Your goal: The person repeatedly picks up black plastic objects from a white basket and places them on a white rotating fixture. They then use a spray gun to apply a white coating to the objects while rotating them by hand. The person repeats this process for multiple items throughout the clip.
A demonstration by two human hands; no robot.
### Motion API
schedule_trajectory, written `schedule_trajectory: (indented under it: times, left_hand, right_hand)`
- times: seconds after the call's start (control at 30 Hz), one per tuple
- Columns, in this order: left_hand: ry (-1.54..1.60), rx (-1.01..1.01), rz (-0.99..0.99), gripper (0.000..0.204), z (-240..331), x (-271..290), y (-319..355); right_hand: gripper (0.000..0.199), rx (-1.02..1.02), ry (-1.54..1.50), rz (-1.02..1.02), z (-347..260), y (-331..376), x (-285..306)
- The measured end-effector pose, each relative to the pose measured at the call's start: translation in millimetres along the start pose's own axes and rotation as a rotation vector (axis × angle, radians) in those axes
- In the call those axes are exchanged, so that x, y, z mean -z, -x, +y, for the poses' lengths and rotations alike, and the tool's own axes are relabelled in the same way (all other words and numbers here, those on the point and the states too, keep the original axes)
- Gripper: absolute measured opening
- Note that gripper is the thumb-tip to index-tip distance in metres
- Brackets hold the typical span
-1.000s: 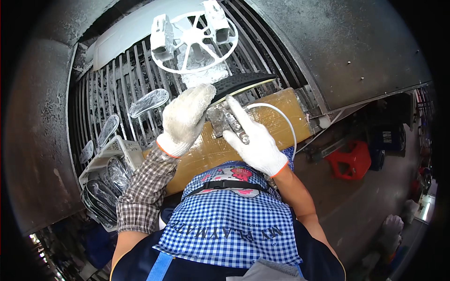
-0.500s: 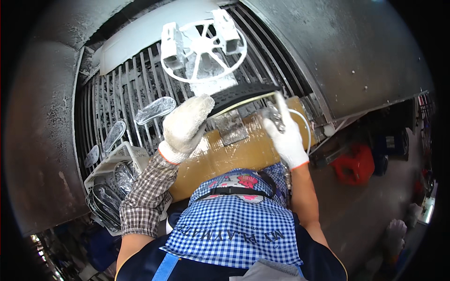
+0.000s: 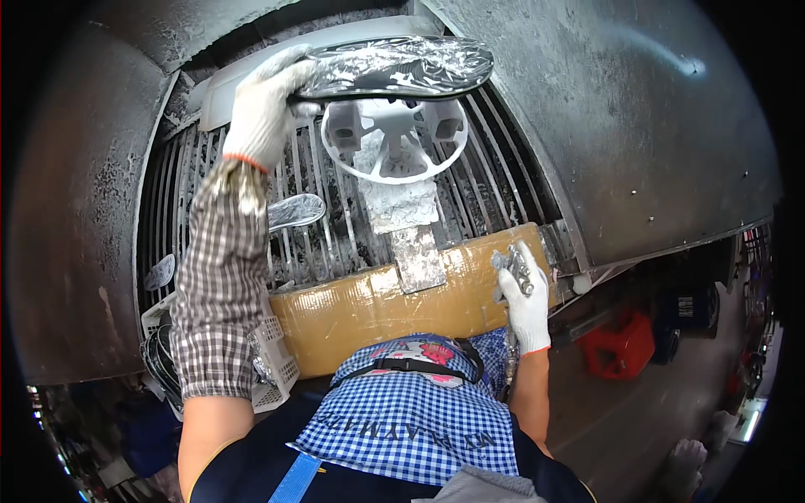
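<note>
My left hand (image 3: 262, 113), in a white knit glove with an orange cuff, is closed on one end of a shoe sole (image 3: 394, 69). The long dark sole lies across above a white-coated wheel-shaped stand (image 3: 394, 120) that carries two blocks. Crinkled clear film covers its visible face. Lower right, my gloved right hand (image 3: 530, 312) grips a small metal spray gun (image 3: 521, 272) over the brown-taped front ledge (image 3: 352, 314). Part of the gun is hidden by the fingers.
Film-wrapped shapes like soles (image 3: 296, 211) lie on the metal slats (image 3: 193, 172) to the left. Behind my left forearm stands a white plastic basket (image 3: 275, 352) with more wrapped pieces. Metal walls (image 3: 612, 126) flank the booth; a red container (image 3: 616, 345) stands at right.
My left hand has lifted the sole up and away, above the stand, and its film-covered face now shows. My right hand has moved down, apart from the sole, with the spray gun.
</note>
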State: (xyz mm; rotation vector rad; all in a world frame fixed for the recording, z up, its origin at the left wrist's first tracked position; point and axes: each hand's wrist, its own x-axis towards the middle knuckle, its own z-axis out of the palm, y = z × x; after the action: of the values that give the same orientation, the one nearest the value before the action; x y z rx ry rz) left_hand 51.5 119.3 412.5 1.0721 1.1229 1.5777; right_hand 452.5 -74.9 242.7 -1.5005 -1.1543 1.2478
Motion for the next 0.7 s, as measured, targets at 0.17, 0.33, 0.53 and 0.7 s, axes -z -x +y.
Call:
schedule_trajectory:
  times: [0.17,0.33,0.53,0.7]
  left_hand:
    - [-0.047,0.007,-0.030,0.034,-19,5,-43]
    - [-0.066,0.103,-0.048,0.032,-38,0,-60]
    - [-0.090,0.134,-0.038,0.037,-44,-2,-64]
    - [-0.595,0.003,0.021,0.045,-27,-5,-52]
  right_hand:
    - [0.072,-0.019,0.070,-0.003,-25,7,-8]
    - [0.071,0.021,0.084,0.007,-23,8,-8]
    - [0.068,0.113,0.083,0.055,-11,4,-11]
    - [0.067,0.122,0.051,0.052,1,1,-11]
